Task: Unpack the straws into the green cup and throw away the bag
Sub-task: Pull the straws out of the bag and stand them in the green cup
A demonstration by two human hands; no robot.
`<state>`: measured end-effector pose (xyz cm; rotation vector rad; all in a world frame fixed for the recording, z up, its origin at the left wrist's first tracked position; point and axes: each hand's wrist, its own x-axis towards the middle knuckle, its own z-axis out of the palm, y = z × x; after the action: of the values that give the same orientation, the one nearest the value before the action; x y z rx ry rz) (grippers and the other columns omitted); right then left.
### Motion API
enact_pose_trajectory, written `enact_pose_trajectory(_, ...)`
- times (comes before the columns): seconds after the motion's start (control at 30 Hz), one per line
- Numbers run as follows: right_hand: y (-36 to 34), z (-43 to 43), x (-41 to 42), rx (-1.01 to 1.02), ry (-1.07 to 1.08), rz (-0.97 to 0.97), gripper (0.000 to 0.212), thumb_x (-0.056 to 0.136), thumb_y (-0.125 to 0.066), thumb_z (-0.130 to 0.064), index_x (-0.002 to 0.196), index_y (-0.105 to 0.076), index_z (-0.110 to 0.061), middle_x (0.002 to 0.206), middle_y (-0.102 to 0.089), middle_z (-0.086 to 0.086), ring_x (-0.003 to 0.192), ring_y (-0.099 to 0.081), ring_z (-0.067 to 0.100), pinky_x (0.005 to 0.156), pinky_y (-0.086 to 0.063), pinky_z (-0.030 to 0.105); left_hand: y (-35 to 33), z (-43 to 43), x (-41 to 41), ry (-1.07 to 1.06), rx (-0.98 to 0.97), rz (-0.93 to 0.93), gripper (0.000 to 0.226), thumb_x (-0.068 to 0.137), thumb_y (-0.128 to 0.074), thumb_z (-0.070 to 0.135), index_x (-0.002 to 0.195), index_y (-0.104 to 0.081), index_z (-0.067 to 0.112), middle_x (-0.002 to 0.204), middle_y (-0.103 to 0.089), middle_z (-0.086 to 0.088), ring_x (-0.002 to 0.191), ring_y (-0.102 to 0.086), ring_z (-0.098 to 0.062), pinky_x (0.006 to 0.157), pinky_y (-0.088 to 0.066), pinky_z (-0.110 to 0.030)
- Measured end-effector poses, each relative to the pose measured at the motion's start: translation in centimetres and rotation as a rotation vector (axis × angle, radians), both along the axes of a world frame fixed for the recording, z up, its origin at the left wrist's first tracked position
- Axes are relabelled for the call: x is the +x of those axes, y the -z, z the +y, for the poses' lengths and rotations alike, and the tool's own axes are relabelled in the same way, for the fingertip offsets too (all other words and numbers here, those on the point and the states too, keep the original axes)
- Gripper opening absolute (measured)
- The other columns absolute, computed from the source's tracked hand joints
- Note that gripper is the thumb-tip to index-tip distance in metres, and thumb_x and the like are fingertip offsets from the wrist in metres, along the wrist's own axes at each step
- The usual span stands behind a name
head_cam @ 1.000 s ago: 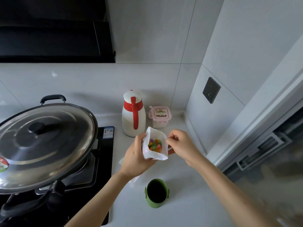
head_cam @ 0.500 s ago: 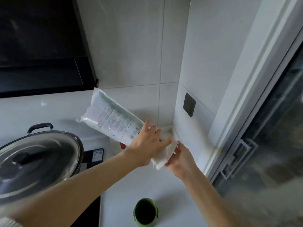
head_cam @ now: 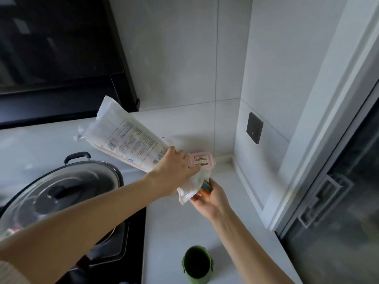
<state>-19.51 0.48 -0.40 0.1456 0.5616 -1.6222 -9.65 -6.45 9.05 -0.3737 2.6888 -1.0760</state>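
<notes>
A long white plastic bag [head_cam: 125,138] with printed text is tilted, its closed end up at the left and its open mouth down at the right. My left hand [head_cam: 176,171] grips the bag near the mouth. Coloured straws [head_cam: 205,187] stick out of the mouth, and my right hand [head_cam: 209,198] holds their ends from below. The green cup [head_cam: 197,264] stands upright and empty on the white counter [head_cam: 176,226], well below both hands.
A wok with a steel lid [head_cam: 61,189] sits on the black hob [head_cam: 123,242] at the left. A pink-lidded box [head_cam: 202,159] stands behind my left hand. A dark wall socket [head_cam: 254,128] and a window frame [head_cam: 320,197] are at the right.
The bag went from upright with its mouth facing me to tilted mouth-down. My right hand moved under the mouth and now holds straw ends sliding out. The view shifted upward.
</notes>
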Motion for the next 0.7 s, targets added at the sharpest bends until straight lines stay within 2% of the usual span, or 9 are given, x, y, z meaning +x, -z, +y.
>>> enact_pose_trajectory(0.03, 0.0, -0.3, -0.2, 0.001, 0.004, 0.014, 0.036, 0.097, -0.039, -0.020, 0.128, -0.055, -0.009, 0.125, -0.060, 0.021, 0.111, -0.059, 0.036, 0.090, -0.053, 0.046, 0.1, -0.3, 0.5, -0.049, 0.045, 0.045, 0.077, 0.077, -0.055, 0.041, 0.139, -0.014, 0.020, 0.119, -0.049, -0.014, 0.105, -0.046, -0.032, 0.088, -0.035, -0.045)
enact_pose_trajectory(0.1, -0.1, -0.4, -0.6, -0.022, -0.002, 0.035, 0.036, 0.099, -0.037, -0.030, 0.120, -0.058, -0.009, 0.105, -0.060, 0.016, 0.091, -0.061, 0.028, 0.080, -0.056, 0.040, 0.3, -0.9, 1.8, -0.140, 0.144, 0.158, 0.077, 0.078, -0.053, 0.034, 0.141, -0.010, 0.023, 0.121, -0.049, -0.012, 0.109, -0.044, -0.032, 0.088, -0.035, -0.041)
enact_pose_trajectory(0.13, -0.3, -0.3, -0.8, -0.054, -0.021, 0.053, 0.040, 0.099, -0.036, -0.037, 0.115, -0.060, -0.009, 0.096, -0.057, 0.013, 0.082, -0.061, 0.023, 0.076, -0.057, 0.038, 0.5, -1.2, 2.5, -0.179, 0.225, 0.239, 0.077, 0.077, -0.054, 0.029, 0.141, -0.012, 0.025, 0.121, -0.050, -0.010, 0.109, -0.045, -0.030, 0.087, -0.035, -0.038)
enact_pose_trajectory(0.17, -0.5, -0.1, -0.9, -0.081, -0.037, 0.090, 0.045, 0.098, -0.037, -0.043, 0.113, -0.060, -0.008, 0.095, -0.058, 0.012, 0.081, -0.063, 0.022, 0.078, -0.056, 0.039, 0.7, -1.4, 3.2, -0.208, 0.319, 0.332, 0.077, 0.074, -0.056, 0.023, 0.141, -0.018, 0.026, 0.120, -0.052, -0.009, 0.107, -0.046, -0.029, 0.084, -0.037, -0.037)
enact_pose_trajectory(0.27, -1.0, 0.9, -0.4, -0.085, -0.075, 0.365, 0.050, 0.093, -0.044, -0.049, 0.123, -0.057, -0.012, 0.114, -0.067, 0.012, 0.112, -0.061, 0.024, 0.104, -0.042, 0.045, 1.3, -1.5, 4.7, -0.243, 0.492, 0.548, 0.076, 0.061, -0.065, 0.013, 0.132, -0.042, 0.022, 0.103, -0.062, -0.011, 0.090, -0.054, -0.033, 0.074, -0.041, -0.037)
enact_pose_trajectory(0.4, -2.3, 1.0, 1.6, -0.073, -0.065, 0.569, 0.045, 0.089, -0.053, -0.042, 0.125, -0.056, -0.015, 0.115, -0.067, 0.010, 0.111, -0.061, 0.022, 0.106, -0.041, 0.040, 2.4, -0.4, 6.0, -0.277, 0.469, 0.668, 0.075, 0.048, -0.070, 0.010, 0.120, -0.053, 0.016, 0.077, -0.062, -0.010, 0.069, -0.057, -0.034, 0.060, -0.042, -0.037)
enact_pose_trajectory(0.47, -2.9, 0.7, 2.4, -0.028, 0.002, 0.639, 0.032, 0.092, -0.054, -0.032, 0.117, -0.061, -0.013, 0.106, -0.069, 0.010, 0.098, -0.064, 0.021, 0.094, -0.050, 0.032, 2.9, 0.2, 6.6, -0.297, 0.429, 0.706, 0.077, 0.045, -0.070, 0.011, 0.119, -0.053, 0.015, 0.074, -0.062, -0.008, 0.065, -0.057, -0.033, 0.058, -0.043, -0.037)
enact_pose_trajectory(0.53, -3.1, 0.5, 3.1, 0.018, 0.063, 0.752, 0.024, 0.093, -0.054, -0.027, 0.104, -0.067, -0.010, 0.092, -0.071, 0.007, 0.082, -0.064, 0.018, 0.074, -0.052, 0.025, 3.3, 0.9, 7.2, -0.321, 0.408, 0.719, 0.079, 0.042, -0.071, 0.013, 0.119, -0.052, 0.015, 0.074, -0.062, -0.008, 0.064, -0.057, -0.032, 0.058, -0.045, -0.039)
enact_pose_trajectory(0.7, -3.2, 0.2, 4.6, 0.087, 0.165, 0.891, 0.027, 0.093, -0.055, -0.024, 0.095, -0.070, -0.001, 0.077, -0.070, 0.006, 0.065, -0.064, 0.015, 0.052, -0.050, 0.018, 3.7, 2.3, 8.7, -0.364, 0.421, 0.754, 0.082, 0.044, -0.072, 0.016, 0.123, -0.050, 0.014, 0.078, -0.063, -0.007, 0.066, -0.056, -0.030, 0.058, -0.046, -0.039)
